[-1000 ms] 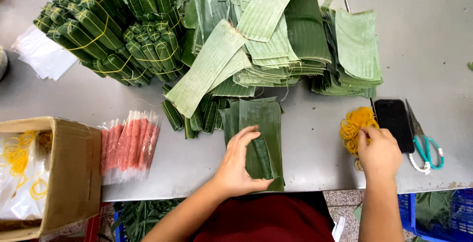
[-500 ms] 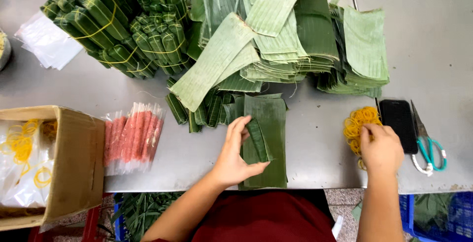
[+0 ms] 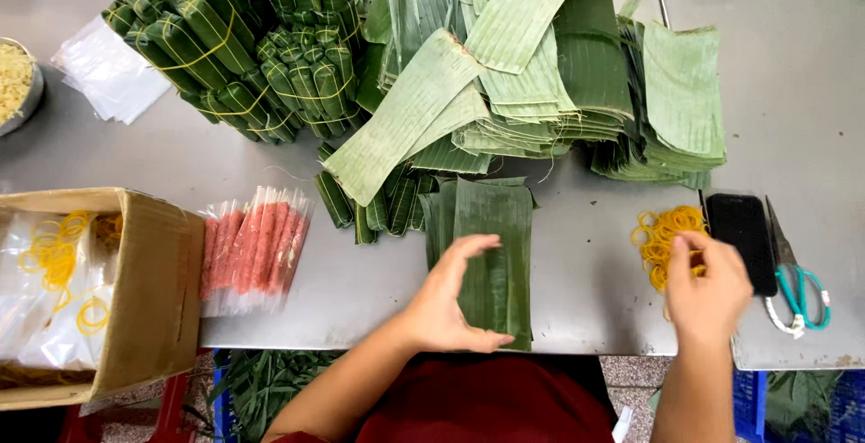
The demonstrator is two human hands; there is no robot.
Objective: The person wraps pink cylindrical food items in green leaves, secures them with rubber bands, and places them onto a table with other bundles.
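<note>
My left hand (image 3: 449,297) curls around the near end of a folded banana leaf (image 3: 491,246) that lies flat on the grey metal table (image 3: 577,281); thumb and fingers pinch its left side. My right hand (image 3: 707,287) rests on a heap of yellow rubber bands (image 3: 660,232), fingertips pinched in the bands. A row of pink sausages in clear wrappers (image 3: 252,246) lies left of the leaf.
Stacks of cut banana leaves (image 3: 532,73) and bundles of wrapped green rolls (image 3: 234,37) fill the back. A black phone (image 3: 741,237) and teal-handled scissors (image 3: 793,272) lie at right. A cardboard box (image 3: 135,281) with bags and bands sits at left.
My left hand has drawn back to the leaf's near end and rolled its edge up. My right hand stays on the rubber bands, fingers now pinching.
</note>
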